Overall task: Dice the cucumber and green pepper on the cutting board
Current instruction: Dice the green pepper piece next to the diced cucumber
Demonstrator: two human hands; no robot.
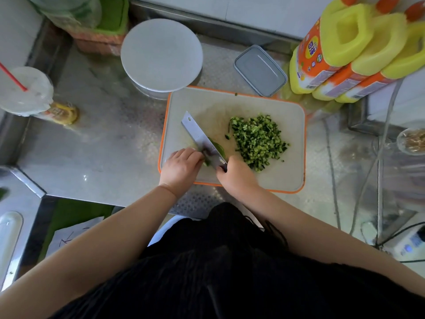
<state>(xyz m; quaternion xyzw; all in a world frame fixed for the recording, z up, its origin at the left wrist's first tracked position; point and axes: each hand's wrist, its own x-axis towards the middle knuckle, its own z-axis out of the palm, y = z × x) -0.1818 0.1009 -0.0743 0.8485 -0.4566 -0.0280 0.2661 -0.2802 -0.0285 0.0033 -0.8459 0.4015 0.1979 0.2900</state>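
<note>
A white cutting board (207,100) with an orange rim lies on the steel counter. A heap of diced cucumber (258,140) covers its right half. Near the board's front left lies a green pepper piece (218,149), mostly hidden under a cleaver (199,137). My right hand (236,176) grips the cleaver's handle, the blade angled up to the left. With curled fingers my left hand (181,165) holds the pepper against the blade's left side.
A round white lid (161,54) sits on a pot just behind the board. A grey lidded box (259,70) and three yellow bottles (345,54) stand at the back right. A lidded cup with a red straw (23,90) is far left. Cables (331,162) run on the right.
</note>
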